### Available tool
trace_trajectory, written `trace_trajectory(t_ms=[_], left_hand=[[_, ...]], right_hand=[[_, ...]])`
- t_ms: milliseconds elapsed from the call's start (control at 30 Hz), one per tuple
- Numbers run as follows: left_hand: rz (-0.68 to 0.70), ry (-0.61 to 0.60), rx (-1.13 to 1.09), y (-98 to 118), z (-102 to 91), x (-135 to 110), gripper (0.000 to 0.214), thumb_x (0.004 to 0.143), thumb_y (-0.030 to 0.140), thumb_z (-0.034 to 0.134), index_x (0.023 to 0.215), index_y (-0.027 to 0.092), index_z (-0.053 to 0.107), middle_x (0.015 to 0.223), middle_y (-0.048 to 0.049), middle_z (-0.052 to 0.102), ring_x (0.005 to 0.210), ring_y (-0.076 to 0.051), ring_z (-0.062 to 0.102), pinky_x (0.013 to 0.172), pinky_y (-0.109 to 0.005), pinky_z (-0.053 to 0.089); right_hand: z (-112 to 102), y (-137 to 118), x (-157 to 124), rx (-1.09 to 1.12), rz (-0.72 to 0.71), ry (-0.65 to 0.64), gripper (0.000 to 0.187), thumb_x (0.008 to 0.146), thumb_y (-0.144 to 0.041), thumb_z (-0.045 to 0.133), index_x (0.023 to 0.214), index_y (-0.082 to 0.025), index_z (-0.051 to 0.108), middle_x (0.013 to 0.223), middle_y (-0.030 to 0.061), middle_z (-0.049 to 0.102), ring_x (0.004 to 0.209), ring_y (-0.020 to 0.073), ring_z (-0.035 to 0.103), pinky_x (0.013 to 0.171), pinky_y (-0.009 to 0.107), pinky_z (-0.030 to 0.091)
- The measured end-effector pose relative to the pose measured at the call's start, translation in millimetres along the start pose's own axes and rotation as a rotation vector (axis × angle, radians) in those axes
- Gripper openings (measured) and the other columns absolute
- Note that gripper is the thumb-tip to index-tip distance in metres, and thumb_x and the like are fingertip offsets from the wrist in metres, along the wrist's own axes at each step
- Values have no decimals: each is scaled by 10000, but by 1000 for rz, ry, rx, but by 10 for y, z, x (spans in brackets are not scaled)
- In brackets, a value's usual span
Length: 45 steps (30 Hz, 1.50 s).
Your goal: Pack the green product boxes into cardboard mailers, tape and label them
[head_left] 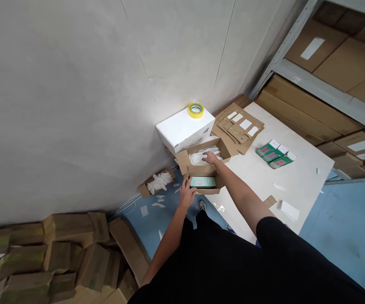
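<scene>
A small open cardboard box (pixel 219 191) sits at the table's near left corner with a mint-green box (pixel 203 181) lying inside it. My left hand (pixel 187 195) grips the left side of this cardboard box, its fingertips at the rim beside the green box. Right behind stands a second open cardboard box (pixel 225 151) with crumpled white packing material (pixel 198 158) in it. Reaching into that one, my right hand (pixel 211 158) has its fingers curled on the white material; the fingertips are partly hidden.
Yellow tape (pixel 196 110) rests on a white box (pixel 182 126) against the wall. Flattened cardboard (pixel 237 126), green packs (pixel 274 154) and a small white box (pixel 288 210) lie on the table (pixel 309 169). A carton (pixel 144 191) stands on the floor; shelving (pixel 312 78) is at right.
</scene>
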State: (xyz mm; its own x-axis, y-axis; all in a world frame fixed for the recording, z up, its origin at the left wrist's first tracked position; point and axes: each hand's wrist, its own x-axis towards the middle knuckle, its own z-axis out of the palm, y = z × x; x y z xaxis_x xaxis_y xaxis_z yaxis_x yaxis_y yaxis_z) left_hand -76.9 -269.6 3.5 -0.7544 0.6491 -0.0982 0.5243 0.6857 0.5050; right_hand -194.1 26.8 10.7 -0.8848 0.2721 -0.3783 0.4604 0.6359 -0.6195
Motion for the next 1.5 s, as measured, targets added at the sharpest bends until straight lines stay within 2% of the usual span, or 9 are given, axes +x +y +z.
trace_trajectory(t_ms=[100, 300, 433, 567, 667, 800, 1033, 1233, 1500], left_hand=[[12, 56, 14, -39, 83, 19, 162, 952, 268, 666, 991, 249, 822, 1703, -64, 403, 1570, -441, 322, 1122, -620, 482], [16, 81, 70, -107, 184, 37, 96, 917, 239, 734, 969, 263, 810, 1704, -39, 403, 1578, -421, 316, 1137, -603, 466], [3, 75, 60, -93, 221, 37, 90, 898, 240, 764, 974, 262, 808, 1702, -37, 408, 1588, -416, 300, 1165, -608, 438], [-12, 73, 59, -76, 234, 36, 82, 905, 243, 759, 969, 257, 808, 1692, -48, 427, 1595, -398, 292, 1200, -603, 407], [-29, 57, 56, -70, 216, 35, 93, 907, 239, 750, 976, 261, 807, 1695, -43, 421, 1595, -397, 293, 1190, -602, 421], [-34, 47, 49, -65, 168, 2, 103, 913, 250, 737, 983, 264, 811, 1693, -38, 425, 1586, -402, 311, 1181, -591, 437], [10, 56, 29, -70, 115, -116, 193, 974, 232, 626, 992, 246, 817, 1689, -70, 425, 1584, -429, 300, 1141, -624, 461], [90, 74, -2, -70, 122, -134, 189, 979, 246, 624, 959, 248, 812, 1690, -63, 426, 1585, -436, 288, 1139, -642, 449], [190, 36, -29, 58, 158, -61, 172, 972, 243, 639, 961, 249, 810, 1688, -71, 428, 1572, -437, 303, 1109, -635, 467]], right_hand=[[85, 112, 336, -134, 16, -214, 579, 708, -214, 910, 1267, -199, 759, 1414, 124, 707, 1320, 335, 650, 1145, 394, 485], [390, 299, 772, -357, -116, -416, 846, 643, -137, 935, 1443, -209, 669, 1512, 117, 640, 1348, 335, 637, 1110, 349, 513], [546, 355, 880, -449, -172, -459, 656, 673, -112, 908, 1307, -200, 764, 1341, 90, 754, 1194, 299, 715, 1001, 293, 551], [545, 346, 878, -454, -192, -450, 361, 726, -102, 876, 1082, -152, 843, 1147, 92, 817, 1036, 249, 743, 919, 242, 534], [452, 317, 816, -453, -196, -397, 256, 811, -118, 810, 1065, -115, 842, 1124, 120, 818, 991, 228, 737, 907, 250, 517], [285, 271, 653, -434, -209, -275, 211, 862, -145, 767, 1057, -163, 846, 1154, 114, 811, 1041, 254, 728, 928, 278, 517], [-43, 179, 217, -402, -167, 30, 221, 971, -240, 670, 1131, -197, 816, 1303, 111, 752, 1172, 268, 679, 1007, 315, 497], [-272, 119, -276, -348, -68, 237, 191, 985, -266, 633, 1051, -201, 800, 1123, 113, 804, 1040, 265, 707, 882, 297, 524], [-365, 212, -1155, -97, -55, 549, 241, 982, -263, 560, 1068, -219, 782, 978, 59, 810, 869, 216, 710, 827, 289, 527]])
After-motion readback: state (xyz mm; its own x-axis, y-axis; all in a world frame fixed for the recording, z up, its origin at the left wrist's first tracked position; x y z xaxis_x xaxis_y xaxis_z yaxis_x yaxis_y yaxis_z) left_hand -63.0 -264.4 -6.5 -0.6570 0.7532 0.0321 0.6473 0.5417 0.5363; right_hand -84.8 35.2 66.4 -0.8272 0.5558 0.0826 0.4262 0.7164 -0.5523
